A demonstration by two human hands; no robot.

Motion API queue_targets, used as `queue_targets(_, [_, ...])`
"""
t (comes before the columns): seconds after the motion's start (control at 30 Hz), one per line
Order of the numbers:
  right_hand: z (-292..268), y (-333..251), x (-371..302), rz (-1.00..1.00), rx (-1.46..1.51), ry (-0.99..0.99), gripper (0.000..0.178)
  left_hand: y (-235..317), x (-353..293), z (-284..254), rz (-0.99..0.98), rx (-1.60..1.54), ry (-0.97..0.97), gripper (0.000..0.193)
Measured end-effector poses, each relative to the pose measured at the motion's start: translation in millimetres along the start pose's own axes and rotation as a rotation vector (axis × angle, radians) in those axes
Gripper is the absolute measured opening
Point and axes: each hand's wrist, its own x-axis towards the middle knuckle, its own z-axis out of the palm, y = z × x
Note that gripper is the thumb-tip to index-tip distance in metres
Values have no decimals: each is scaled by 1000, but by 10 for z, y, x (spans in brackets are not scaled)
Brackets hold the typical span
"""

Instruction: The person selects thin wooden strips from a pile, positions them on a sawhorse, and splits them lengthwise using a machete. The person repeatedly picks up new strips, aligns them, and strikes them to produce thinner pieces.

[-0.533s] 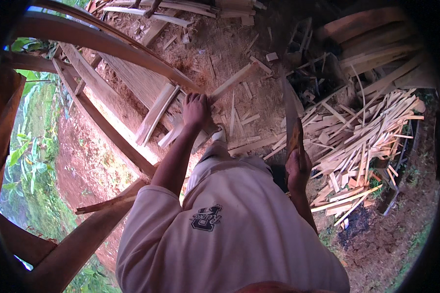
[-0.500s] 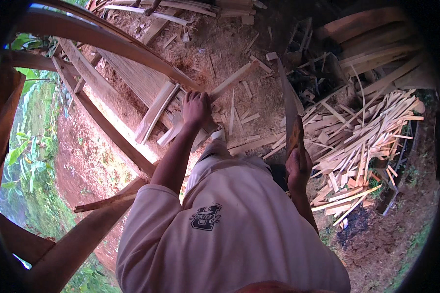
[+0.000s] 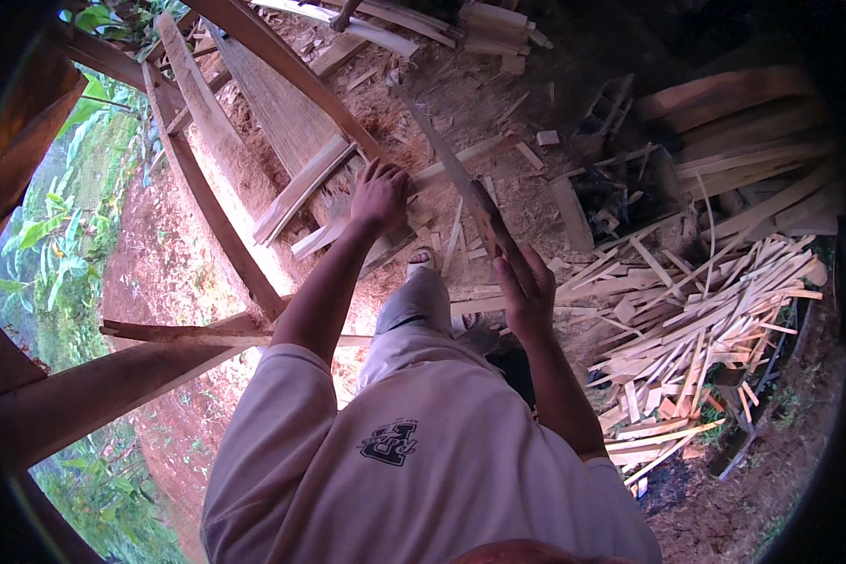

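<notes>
My right hand (image 3: 526,287) is closed round the brown wooden handle of a handsaw (image 3: 439,146). Its long, tapering blade slants up and to the left, crossing in front of a pale wooden strip (image 3: 493,148). My left hand (image 3: 381,197) is closed at the near end of that strip, with fingers curled over the wood. Beside the knuckles ends a long timber beam (image 3: 301,70) that comes from the upper left. The saw's teeth are too small to make out, and I cannot tell whether the blade touches the strip.
A large heap of thin offcuts (image 3: 696,329) lies on the right. Thick boards (image 3: 733,103) are stacked at the upper right, beyond a dark pile of debris (image 3: 620,188). Crossing beams (image 3: 207,207) frame the left side, above a slope with plants. Wood scraps litter the ground round my feet.
My right hand has swung the saw left and inward; its blade, nearly upright before, now leans left across the strip. My left hand stays on the wood. The whole view has shifted slightly.
</notes>
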Motion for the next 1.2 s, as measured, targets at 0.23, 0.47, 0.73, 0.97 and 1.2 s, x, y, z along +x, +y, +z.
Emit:
queue_targets(0.23, [287, 76, -89, 56, 110, -23, 17, -53, -61, -2, 77, -24, -35, 18])
queue_targets(0.47, [403, 209, -45, 4, 143, -2, 16, -31, -66, -33, 68, 15, -58, 22])
queue_targets(0.73, [633, 245, 324, 68, 240, -43, 19, 24, -59, -1, 77, 43, 76, 26])
queue_targets(0.97, [880, 443, 421, -33, 129, -24, 19, 86, -77, -72, -46, 40, -68, 28])
queue_targets(1.2, [914, 504, 346, -47, 133, -19, 20, 61, -91, -37, -26, 10, -22, 30])
